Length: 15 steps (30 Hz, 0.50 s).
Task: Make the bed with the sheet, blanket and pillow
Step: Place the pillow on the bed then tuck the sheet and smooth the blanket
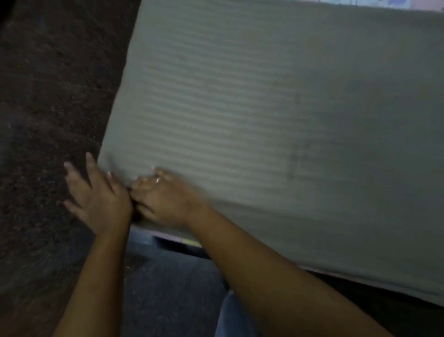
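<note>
Head view: left hand [96, 194] spread open against sheet [240, 108] corner, right hand [163, 199] curled, pinching sheet edge.

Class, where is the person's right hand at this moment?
In the head view, lower left: the right hand rests on the striped sheet at its near corner, beside the left hand.

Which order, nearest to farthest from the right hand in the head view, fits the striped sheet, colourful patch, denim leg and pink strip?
1. striped sheet, under the right hand, near corner.
2. pink strip, just below the bed's near edge.
3. denim leg, bottom centre.
4. colourful patch, far top right.
</note>
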Each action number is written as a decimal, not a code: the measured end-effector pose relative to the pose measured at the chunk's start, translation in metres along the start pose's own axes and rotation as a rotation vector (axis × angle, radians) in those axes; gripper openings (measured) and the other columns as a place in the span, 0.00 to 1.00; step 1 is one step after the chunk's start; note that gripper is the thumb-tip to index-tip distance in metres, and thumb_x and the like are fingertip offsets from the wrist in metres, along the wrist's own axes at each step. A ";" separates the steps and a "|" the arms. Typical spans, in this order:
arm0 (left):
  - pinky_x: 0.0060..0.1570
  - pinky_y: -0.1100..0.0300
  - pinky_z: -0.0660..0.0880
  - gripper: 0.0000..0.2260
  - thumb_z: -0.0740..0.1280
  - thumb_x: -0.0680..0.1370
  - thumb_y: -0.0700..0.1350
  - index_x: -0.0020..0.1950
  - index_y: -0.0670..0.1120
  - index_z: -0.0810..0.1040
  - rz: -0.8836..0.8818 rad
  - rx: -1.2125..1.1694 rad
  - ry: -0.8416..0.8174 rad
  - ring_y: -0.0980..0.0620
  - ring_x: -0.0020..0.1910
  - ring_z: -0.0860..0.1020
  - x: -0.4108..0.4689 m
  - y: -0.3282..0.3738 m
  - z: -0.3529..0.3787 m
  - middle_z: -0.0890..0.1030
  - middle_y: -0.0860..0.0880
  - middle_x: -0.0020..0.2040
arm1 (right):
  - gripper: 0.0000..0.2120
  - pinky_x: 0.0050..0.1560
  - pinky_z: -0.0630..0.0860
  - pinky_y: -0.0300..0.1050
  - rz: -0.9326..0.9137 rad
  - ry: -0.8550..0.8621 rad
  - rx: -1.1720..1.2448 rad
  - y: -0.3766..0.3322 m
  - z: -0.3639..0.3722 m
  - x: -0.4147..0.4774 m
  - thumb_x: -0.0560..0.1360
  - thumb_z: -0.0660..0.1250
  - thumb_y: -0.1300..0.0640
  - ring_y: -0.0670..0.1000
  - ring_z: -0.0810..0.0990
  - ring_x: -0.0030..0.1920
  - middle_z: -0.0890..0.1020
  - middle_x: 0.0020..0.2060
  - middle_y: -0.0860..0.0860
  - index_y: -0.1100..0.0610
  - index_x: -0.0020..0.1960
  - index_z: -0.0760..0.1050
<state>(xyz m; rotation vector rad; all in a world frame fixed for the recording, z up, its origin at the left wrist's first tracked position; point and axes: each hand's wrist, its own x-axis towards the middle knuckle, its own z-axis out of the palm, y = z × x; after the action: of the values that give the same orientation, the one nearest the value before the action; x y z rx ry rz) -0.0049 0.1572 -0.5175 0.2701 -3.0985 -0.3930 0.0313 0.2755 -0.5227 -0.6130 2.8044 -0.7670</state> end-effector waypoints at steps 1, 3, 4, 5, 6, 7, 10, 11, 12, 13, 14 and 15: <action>0.69 0.35 0.47 0.23 0.55 0.82 0.47 0.77 0.50 0.57 0.038 0.006 -0.028 0.42 0.76 0.51 -0.004 0.013 0.003 0.50 0.43 0.78 | 0.21 0.72 0.50 0.51 0.067 0.066 0.026 0.010 -0.005 -0.005 0.79 0.60 0.53 0.50 0.67 0.71 0.72 0.69 0.49 0.54 0.70 0.70; 0.70 0.37 0.47 0.22 0.54 0.82 0.48 0.77 0.50 0.57 0.123 0.011 -0.093 0.42 0.76 0.50 -0.015 0.044 0.013 0.50 0.43 0.78 | 0.20 0.73 0.46 0.52 0.252 0.172 -0.011 0.032 -0.013 -0.020 0.79 0.58 0.54 0.51 0.66 0.71 0.73 0.69 0.48 0.53 0.70 0.70; 0.70 0.37 0.46 0.22 0.53 0.82 0.48 0.77 0.50 0.57 0.173 0.010 -0.125 0.43 0.77 0.50 -0.024 0.062 0.018 0.50 0.44 0.78 | 0.19 0.73 0.45 0.53 0.346 0.195 -0.042 0.042 -0.015 -0.029 0.79 0.57 0.54 0.51 0.66 0.72 0.72 0.69 0.48 0.52 0.69 0.71; 0.70 0.38 0.46 0.22 0.52 0.82 0.49 0.77 0.51 0.57 0.230 0.008 -0.161 0.43 0.77 0.50 -0.037 0.080 0.025 0.51 0.44 0.78 | 0.19 0.73 0.45 0.53 0.440 0.207 -0.067 0.052 -0.014 -0.043 0.80 0.55 0.54 0.52 0.66 0.72 0.72 0.70 0.48 0.51 0.69 0.72; 0.71 0.39 0.46 0.22 0.51 0.82 0.50 0.77 0.51 0.57 0.289 0.011 -0.200 0.43 0.77 0.50 -0.050 0.097 0.033 0.51 0.44 0.78 | 0.20 0.73 0.46 0.53 0.529 0.215 -0.088 0.061 -0.012 -0.059 0.80 0.52 0.53 0.52 0.66 0.72 0.71 0.70 0.48 0.51 0.68 0.72; 0.71 0.39 0.46 0.24 0.49 0.81 0.53 0.77 0.51 0.57 0.350 0.018 -0.239 0.44 0.77 0.51 -0.064 0.112 0.039 0.52 0.45 0.78 | 0.21 0.73 0.48 0.53 0.609 0.236 -0.106 0.070 -0.010 -0.078 0.79 0.50 0.53 0.52 0.67 0.72 0.71 0.70 0.48 0.51 0.68 0.73; 0.71 0.40 0.48 0.30 0.42 0.76 0.58 0.76 0.52 0.58 0.542 0.019 -0.360 0.46 0.76 0.53 -0.111 0.155 0.056 0.55 0.47 0.78 | 0.22 0.71 0.59 0.56 0.820 0.313 -0.153 0.092 -0.009 -0.146 0.78 0.51 0.53 0.52 0.70 0.70 0.73 0.69 0.49 0.51 0.68 0.73; 0.71 0.40 0.47 0.30 0.40 0.75 0.59 0.76 0.53 0.58 0.593 0.015 -0.402 0.46 0.77 0.53 -0.127 0.170 0.061 0.55 0.48 0.78 | 0.22 0.71 0.60 0.56 0.873 0.324 -0.164 0.099 -0.011 -0.170 0.78 0.52 0.53 0.53 0.70 0.70 0.72 0.69 0.49 0.51 0.69 0.72; 0.71 0.41 0.47 0.31 0.40 0.75 0.60 0.76 0.54 0.58 0.642 0.018 -0.442 0.47 0.77 0.52 -0.142 0.181 0.065 0.55 0.49 0.78 | 0.22 0.70 0.60 0.57 0.913 0.330 -0.177 0.104 -0.014 -0.193 0.78 0.52 0.52 0.53 0.69 0.70 0.72 0.70 0.49 0.50 0.70 0.71; 0.72 0.42 0.46 0.31 0.40 0.75 0.61 0.77 0.55 0.56 0.696 0.026 -0.474 0.48 0.77 0.51 -0.156 0.190 0.068 0.55 0.49 0.78 | 0.22 0.70 0.59 0.57 0.948 0.329 -0.183 0.109 -0.018 -0.212 0.78 0.52 0.51 0.53 0.68 0.71 0.70 0.71 0.49 0.49 0.70 0.70; 0.72 0.43 0.46 0.30 0.40 0.75 0.61 0.77 0.55 0.55 0.764 0.036 -0.503 0.48 0.77 0.51 -0.172 0.201 0.071 0.54 0.50 0.78 | 0.23 0.71 0.59 0.58 1.001 0.325 -0.185 0.115 -0.021 -0.236 0.77 0.52 0.50 0.53 0.67 0.72 0.69 0.72 0.49 0.47 0.71 0.69; 0.72 0.43 0.45 0.30 0.40 0.76 0.61 0.77 0.56 0.55 0.828 0.039 -0.522 0.48 0.77 0.51 -0.187 0.211 0.074 0.54 0.50 0.78 | 0.23 0.71 0.58 0.58 1.057 0.322 -0.183 0.120 -0.024 -0.258 0.77 0.52 0.48 0.53 0.65 0.73 0.68 0.72 0.48 0.46 0.72 0.68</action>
<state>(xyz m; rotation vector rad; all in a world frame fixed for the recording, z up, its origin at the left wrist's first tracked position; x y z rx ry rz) 0.1411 0.4083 -0.5339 -1.2560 -3.2820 -0.4058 0.2157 0.4913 -0.5505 1.0087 2.8661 -0.3827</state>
